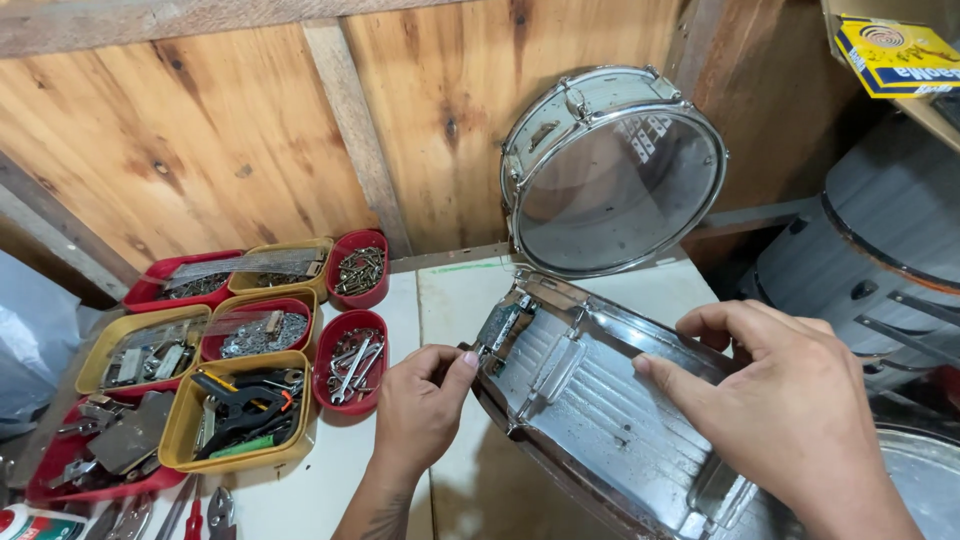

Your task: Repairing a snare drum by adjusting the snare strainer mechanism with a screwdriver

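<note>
A chrome snare drum shell lies tilted on its side on the white table, its ribbed metal wall facing up. My left hand pinches a small part at the strainer mechanism on the shell's left end, thumb and fingers closed on it. My right hand rests on the shell's upper right edge, fingers curled over the rim and steadying it. A second, white snare drum with a clear head leans upright against the wooden wall behind.
Red and yellow trays with screws, wrenches, clamps and metal parts fill the table's left side. Pliers lie at the front edge. Larger grey drums stand at the right. A yellow-blue box sits on a shelf top right.
</note>
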